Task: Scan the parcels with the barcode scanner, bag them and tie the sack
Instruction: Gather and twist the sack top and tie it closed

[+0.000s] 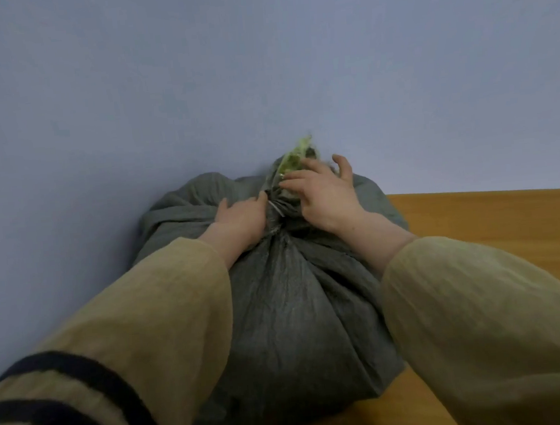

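Grey-green sack [297, 312] is sitting on table [492, 220]. Left hand [238, 221] is resting, fingers [260, 199] straight, against its gathered neck; right hand [326, 196] is spreading relaxed fingers over the frayed mouth [292, 158] above white tie [276, 209].

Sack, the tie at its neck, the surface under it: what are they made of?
The sack looks like woven plastic fabric, grey-green with a dull sheen: fine ribbed weave, stiff creases, frayed yellow-green threads at the mouth. The tie is a thin whitish strand, maybe plastic twine or wire; too small to tell. The surface looks like wood or wood-look laminate, orange-brown, smooth, matt.
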Tool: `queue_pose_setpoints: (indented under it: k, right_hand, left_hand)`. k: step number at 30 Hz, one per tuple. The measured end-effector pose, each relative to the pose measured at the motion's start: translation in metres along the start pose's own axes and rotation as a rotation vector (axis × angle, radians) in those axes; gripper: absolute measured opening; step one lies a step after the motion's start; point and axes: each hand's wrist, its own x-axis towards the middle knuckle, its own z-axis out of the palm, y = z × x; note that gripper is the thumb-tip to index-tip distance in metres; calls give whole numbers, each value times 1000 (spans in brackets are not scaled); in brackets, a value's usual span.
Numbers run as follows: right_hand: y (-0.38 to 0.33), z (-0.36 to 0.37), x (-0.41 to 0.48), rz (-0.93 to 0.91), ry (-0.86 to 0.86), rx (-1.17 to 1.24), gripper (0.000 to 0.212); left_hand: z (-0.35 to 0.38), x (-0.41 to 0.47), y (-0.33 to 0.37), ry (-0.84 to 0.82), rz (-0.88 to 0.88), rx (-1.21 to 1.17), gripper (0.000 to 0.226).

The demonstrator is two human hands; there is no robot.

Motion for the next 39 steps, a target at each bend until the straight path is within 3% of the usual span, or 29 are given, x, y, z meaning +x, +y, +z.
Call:
queue_pose_setpoints:
  k: [4, 6, 12, 15, 22, 26, 33, 36, 39]
  right_hand:
    - [15, -1, -20, 69, 35, 87, 44]
    - [21, 0, -33, 158, 21, 123, 54]
    - [23, 10, -71, 380, -417, 187, 113]
    - [15, 17, -77, 364, -475, 362, 125]
    - [24, 15, -83, 230, -406, 382, 107]
    - [50, 4, -124, 265, -233, 532, 91]
    - [85, -4, -242, 751, 132, 586, 57]
    - [102, -5, -296, 958, 152, 508, 51]
    - [112, 4, -343, 1131, 49, 493, 49]
  left_hand:
    - [1, -12, 12, 80, -191, -49, 69]
    - [-5, -36, 25, 120, -220, -75, 81]
    - [15, -130, 27, -253, -338, -130, 133]
    - [37, -151, 23, -292, -375, -63, 135]
    - [48, -143, 8, -267, -362, 46, 128]
    - [36, -149, 40, -174, -358, -31, 120]
    - [53, -180, 159, 102, 47, -76, 93]
    - [75, -194, 193, 95, 160, -100, 87]
    - [95, -205, 219, 19, 223, -108, 84]
